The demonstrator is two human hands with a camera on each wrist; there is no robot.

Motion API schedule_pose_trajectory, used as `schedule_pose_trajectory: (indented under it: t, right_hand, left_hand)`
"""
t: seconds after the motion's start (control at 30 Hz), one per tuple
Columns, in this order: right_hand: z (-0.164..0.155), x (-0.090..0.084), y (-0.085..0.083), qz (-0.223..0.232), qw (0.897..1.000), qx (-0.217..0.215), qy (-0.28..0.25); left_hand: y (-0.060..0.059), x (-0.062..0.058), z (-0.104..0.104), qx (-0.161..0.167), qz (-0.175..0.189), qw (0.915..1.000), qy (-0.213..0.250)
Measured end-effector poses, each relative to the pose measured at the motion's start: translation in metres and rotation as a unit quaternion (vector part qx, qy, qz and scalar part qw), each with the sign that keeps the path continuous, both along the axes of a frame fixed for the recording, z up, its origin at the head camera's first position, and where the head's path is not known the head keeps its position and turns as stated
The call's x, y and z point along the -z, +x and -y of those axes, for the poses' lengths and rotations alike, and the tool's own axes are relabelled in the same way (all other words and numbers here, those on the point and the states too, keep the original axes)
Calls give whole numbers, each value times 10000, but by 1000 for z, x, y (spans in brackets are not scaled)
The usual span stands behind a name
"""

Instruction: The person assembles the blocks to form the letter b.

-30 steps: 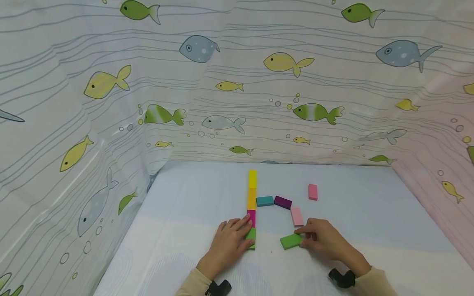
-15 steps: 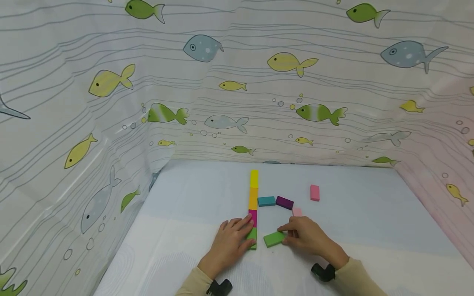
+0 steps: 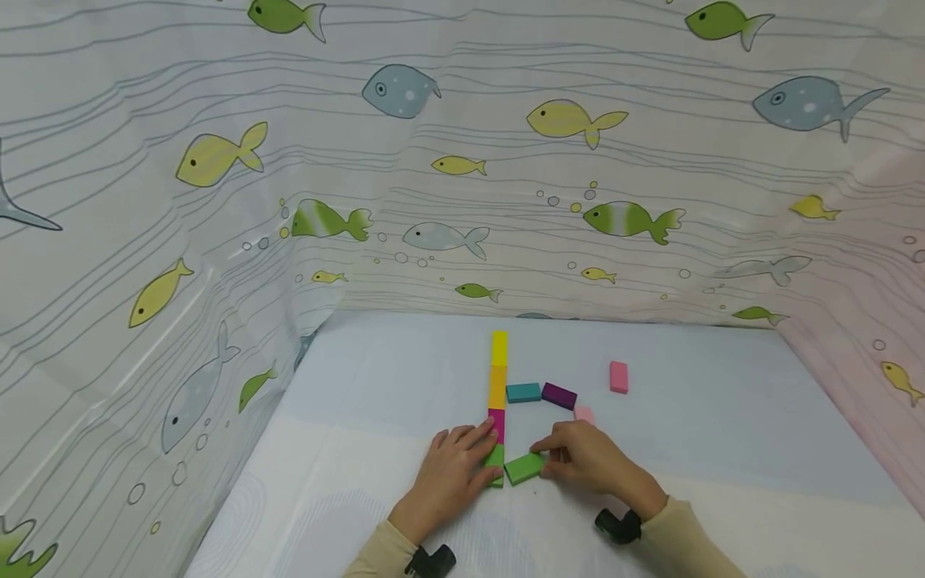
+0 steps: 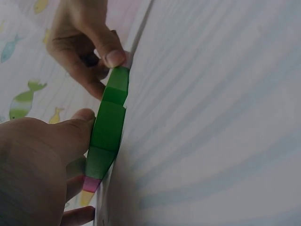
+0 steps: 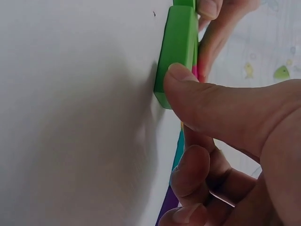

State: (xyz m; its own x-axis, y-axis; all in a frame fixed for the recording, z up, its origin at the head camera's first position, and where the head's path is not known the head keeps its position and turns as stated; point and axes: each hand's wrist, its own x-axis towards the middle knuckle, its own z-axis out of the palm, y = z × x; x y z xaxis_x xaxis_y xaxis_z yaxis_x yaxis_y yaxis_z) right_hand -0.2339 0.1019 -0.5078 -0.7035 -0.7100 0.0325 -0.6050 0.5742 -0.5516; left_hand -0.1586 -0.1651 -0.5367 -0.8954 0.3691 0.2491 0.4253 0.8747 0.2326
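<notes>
The green block (image 3: 523,468) lies flat on the pale blue table cover (image 3: 376,377), its left end just meeting the foot of a straight column of blocks, which runs yellow (image 3: 499,348), orange (image 3: 497,387), magenta (image 3: 495,424) and a second green (image 3: 495,461). The right hand (image 3: 588,461) pinches the loose green block between thumb and fingertips, as the right wrist view shows close up. The left hand (image 3: 451,474) rests with fingers fairly straight against the column's lower end, steadying it. This looks like the placing step, closing a loop with the teal block (image 3: 523,392), purple block (image 3: 560,396) and pale pink block (image 3: 584,414); next calls for squaring the block up without nudging the column
</notes>
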Motion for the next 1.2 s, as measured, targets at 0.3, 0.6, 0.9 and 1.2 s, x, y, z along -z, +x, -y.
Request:
schedule_pose_trajectory:
  t: [0.3,0.6,0.9,1.2]
  right_hand:
    - [-2,-1,0,63,10000,4,18]
    - [-3,-1,1,147,9999,-37,-2]
    - [-2,0,0,196,9998,-50,-6]
    - [-3,-1,1,204,9998,-56,14]
  left_hand:
    - [0,-1,-1,-30,61,10000,-33]
    - [0,-1,-1,-15,91,9999,-83]
    - [-1,-1,-1,-71,97,9998,-187]
    - [0,-1,-2,-80,112,9998,-162]
